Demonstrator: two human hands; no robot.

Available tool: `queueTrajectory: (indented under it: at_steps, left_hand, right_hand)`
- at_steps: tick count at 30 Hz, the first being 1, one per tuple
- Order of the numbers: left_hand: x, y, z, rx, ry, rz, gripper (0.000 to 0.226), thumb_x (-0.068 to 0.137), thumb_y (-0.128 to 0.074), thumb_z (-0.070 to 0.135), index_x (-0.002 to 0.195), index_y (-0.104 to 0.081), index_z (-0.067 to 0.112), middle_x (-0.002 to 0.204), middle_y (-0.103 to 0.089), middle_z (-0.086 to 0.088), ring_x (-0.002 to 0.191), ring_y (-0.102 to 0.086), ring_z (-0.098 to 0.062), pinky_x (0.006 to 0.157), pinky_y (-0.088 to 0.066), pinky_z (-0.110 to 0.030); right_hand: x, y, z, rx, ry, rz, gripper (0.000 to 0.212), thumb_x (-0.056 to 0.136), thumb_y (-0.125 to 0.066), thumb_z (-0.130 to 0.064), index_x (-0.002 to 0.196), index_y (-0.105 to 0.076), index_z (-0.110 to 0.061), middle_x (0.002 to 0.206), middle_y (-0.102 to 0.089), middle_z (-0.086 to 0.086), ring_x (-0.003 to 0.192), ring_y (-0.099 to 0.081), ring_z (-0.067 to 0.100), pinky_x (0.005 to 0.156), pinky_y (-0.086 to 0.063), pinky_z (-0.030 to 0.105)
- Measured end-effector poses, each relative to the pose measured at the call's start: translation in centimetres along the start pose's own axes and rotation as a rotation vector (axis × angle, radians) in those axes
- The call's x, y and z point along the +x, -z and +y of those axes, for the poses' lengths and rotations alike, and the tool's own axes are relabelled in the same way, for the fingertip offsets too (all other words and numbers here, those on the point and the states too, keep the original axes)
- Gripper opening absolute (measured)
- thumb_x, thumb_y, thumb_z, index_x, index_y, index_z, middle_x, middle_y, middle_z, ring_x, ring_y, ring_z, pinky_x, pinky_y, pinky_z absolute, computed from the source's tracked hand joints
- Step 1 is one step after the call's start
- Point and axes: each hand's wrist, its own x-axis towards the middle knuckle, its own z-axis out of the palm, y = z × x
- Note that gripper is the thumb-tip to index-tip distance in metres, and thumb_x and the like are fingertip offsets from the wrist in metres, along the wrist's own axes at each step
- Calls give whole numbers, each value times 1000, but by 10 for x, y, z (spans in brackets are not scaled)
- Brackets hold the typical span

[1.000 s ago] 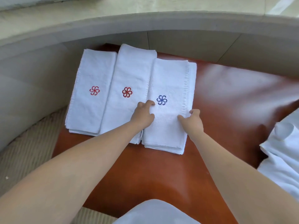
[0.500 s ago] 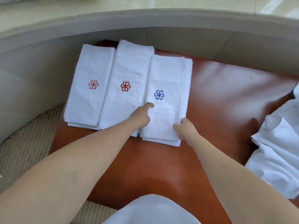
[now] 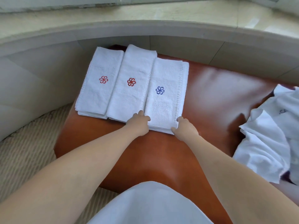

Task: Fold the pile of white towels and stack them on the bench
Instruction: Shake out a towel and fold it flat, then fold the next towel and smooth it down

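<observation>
We see both hands at the near end of the blue-logo towel stack (image 3: 165,101): left hand (image 3: 139,124) pinching its left corner, right hand (image 3: 184,129) gripping the right corner. It lies beside two red-logo stacks (image 3: 116,84) on the worktop (image 3: 218,97), bare leather between it and the unfolded pile (image 3: 271,139).

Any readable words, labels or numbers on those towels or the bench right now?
No readable text anywhere.
Two folded white towels: red pinwheel emblem and, no letters.
Third folded white towel: blue pinwheel emblem, no letters.
Crumpled white towel pile: blue mark, too blurred to read.
</observation>
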Motion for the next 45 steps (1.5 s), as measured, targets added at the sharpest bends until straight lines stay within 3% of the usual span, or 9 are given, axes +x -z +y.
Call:
queueTrajectory:
  at_steps: [3, 7, 16, 24, 30, 36, 45]
  left_hand:
    - [-31, -1, 4, 9, -67, 77, 48, 100, -47, 20, 148, -47, 28, 148, -34, -1, 130, -37, -24, 95, -52, -44]
    - [-78, -12, 8, 2, -127, 152, 50, 100, -50, 24, 150, -45, 29, 159, -26, 1, 141, -30, -25, 101, -49, -46]
    - [-196, -70, 15, -84, -167, 248, 58, 98, -53, 32, 154, -37, 31, 165, -19, 2, 151, -18, -27, 112, -40, -47]
    - [-248, -110, 49, -109, -263, 259, 58, 98, -55, 34, 153, -38, 29, 164, -22, 0, 147, -26, -29, 112, -36, -45]
    - [-260, -113, 93, -96, -355, 269, 59, 98, -55, 34, 154, -38, 28, 161, -26, 1, 144, -29, -29, 114, -35, -43]
    - [-249, -112, 144, -79, -431, 260, 54, 99, -54, 32, 152, -42, 27, 157, -31, 2, 144, -31, -27, 112, -37, -42]
    - [-194, -122, 253, -20, -483, 170, 56, 98, -54, 33, 153, -41, 27, 157, -32, 3, 142, -35, -27, 112, -40, -46]
  right_hand:
    - [-33, -4, -2, -57, 99, 80, 59, 102, -49, -43, 154, -35, -20, 148, -45, 8, 131, -47, 31, 99, -47, 45]
    - [-84, -19, -3, -142, 199, 192, 62, 103, -50, -47, 156, -35, -19, 159, -38, 4, 145, -35, 28, 114, -35, 41]
    - [-209, -70, 4, -329, 271, 272, 66, 104, -45, -51, 159, -28, -21, 167, -25, 0, 154, -18, 24, 125, -17, 41]
    - [-287, -92, 45, -334, 200, 305, 66, 103, -46, -51, 160, -27, -25, 169, -19, 1, 157, -12, 25, 127, -14, 42]
    - [-318, -88, 93, -299, 98, 322, 64, 103, -47, -51, 158, -28, -26, 168, -21, 0, 155, -14, 24, 123, -22, 44]
    - [-327, -80, 140, -215, 19, 315, 64, 103, -48, -50, 159, -29, -26, 168, -20, -1, 156, -12, 23, 124, -24, 45]
    - [-297, -49, 243, -96, -77, 295, 60, 102, -51, -46, 155, -35, -23, 164, -28, 0, 150, -26, 24, 115, -36, 44]
